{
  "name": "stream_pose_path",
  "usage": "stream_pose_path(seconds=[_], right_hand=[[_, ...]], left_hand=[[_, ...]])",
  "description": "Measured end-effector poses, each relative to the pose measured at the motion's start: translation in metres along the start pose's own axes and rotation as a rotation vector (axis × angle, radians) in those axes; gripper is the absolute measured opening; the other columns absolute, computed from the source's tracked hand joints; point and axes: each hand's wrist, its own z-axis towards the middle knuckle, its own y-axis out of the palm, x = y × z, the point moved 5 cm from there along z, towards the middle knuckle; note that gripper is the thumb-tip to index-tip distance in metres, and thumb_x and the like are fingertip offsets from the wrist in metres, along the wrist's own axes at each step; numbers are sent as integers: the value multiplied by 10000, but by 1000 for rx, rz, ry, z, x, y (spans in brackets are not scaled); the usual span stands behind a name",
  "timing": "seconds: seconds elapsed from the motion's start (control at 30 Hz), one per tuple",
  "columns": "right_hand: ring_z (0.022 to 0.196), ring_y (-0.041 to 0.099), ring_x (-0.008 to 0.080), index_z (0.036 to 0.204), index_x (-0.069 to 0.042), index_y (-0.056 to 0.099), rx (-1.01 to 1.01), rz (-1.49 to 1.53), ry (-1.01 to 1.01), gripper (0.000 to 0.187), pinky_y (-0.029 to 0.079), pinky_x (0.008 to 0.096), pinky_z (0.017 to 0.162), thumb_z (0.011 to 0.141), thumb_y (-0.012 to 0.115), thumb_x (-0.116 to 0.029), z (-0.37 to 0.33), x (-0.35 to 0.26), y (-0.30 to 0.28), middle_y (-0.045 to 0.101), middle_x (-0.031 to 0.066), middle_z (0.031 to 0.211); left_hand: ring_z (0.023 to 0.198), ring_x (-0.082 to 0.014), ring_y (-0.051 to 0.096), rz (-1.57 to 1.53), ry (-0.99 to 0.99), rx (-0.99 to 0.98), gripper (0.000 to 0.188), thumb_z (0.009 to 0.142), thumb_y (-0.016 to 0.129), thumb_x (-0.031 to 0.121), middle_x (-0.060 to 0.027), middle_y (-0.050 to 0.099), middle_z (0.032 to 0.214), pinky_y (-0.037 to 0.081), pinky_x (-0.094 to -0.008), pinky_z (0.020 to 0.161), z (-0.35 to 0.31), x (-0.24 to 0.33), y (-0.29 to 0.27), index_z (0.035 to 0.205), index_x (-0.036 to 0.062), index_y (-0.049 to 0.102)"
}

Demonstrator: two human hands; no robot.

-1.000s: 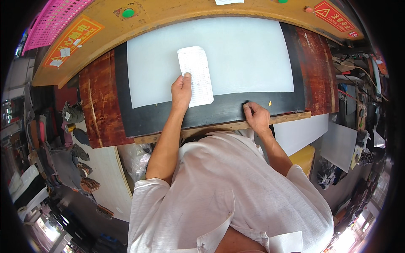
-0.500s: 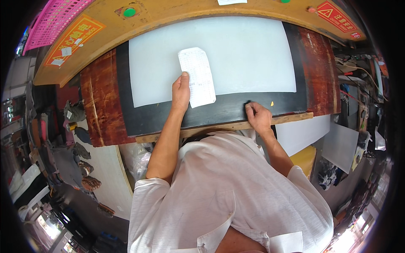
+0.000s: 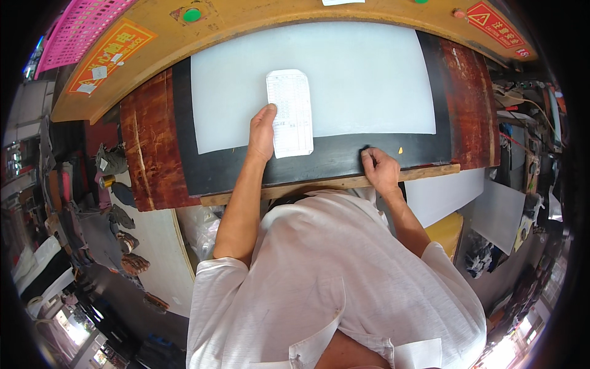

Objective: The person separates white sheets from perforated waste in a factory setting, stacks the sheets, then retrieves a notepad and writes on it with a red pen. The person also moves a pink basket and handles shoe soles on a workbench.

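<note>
A white printed paper form (image 3: 292, 117) with ruled lines is pinched at its left edge by my left hand (image 3: 262, 136), thumb on top. It is held above a large pale sheet (image 3: 362, 86), which lies on a black board (image 3: 326, 161). Near the front edge of that board rests my right hand (image 3: 382, 170), its fingers curled together. A small dark bit shows at those fingertips; whether they hold it cannot be made out.
A yellow machine beam (image 3: 258, 27) with a green button (image 3: 192, 15) and warning labels spans the far side. A wooden strip (image 3: 424, 173) edges the board in front. Reddish worn wood (image 3: 147, 141) flanks the board. A pink basket (image 3: 80, 34) stands far left.
The paper form has turned slightly more upright in my left hand. My right hand stays at almost the same place, still curled.
</note>
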Motion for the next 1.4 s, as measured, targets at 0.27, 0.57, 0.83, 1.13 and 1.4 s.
stream_pose_path(seconds=[0.27,0.57,0.83,1.13,1.4], right_hand=[[786,699,363,959,-124,747,-10,12,12,267,553,436,718,953,631,-364,0,0,0,727,141,834],[801,695,371,951,-118,741,-22,-3,8,266,550,444,729,954,628,-359,0,0,0,730,137,863],[810,693,375,956,-115,735,-14,-4,-6,265,546,446,734,958,623,-355,0,-1,0,729,142,877],[805,689,376,954,-115,733,-35,-3,16,271,543,446,733,958,627,-364,0,-2,-1,726,143,864],[800,691,375,945,-112,733,-11,3,7,272,545,445,732,956,632,-364,1,-2,-1,726,145,854]], left_hand=[[1014,-188,686,-89,-24,11,421,1069,545,307,-140,698,1167,566,-309,878,2,0,-6,1260,-60,619],[1026,-195,685,-107,-11,4,424,1069,552,301,-145,693,1183,568,-307,876,4,-2,-7,1273,-67,609],[1027,-197,685,-116,-17,3,417,1070,549,294,-145,693,1182,569,-312,879,4,-1,-8,1269,-67,613],[1019,-193,686,-91,-20,23,419,1075,537,298,-142,697,1175,570,-308,873,3,0,-8,1269,-65,614],[1016,-191,687,-83,-24,32,419,1081,525,301,-142,696,1172,572,-304,872,1,2,-5,1271,-62,612]])
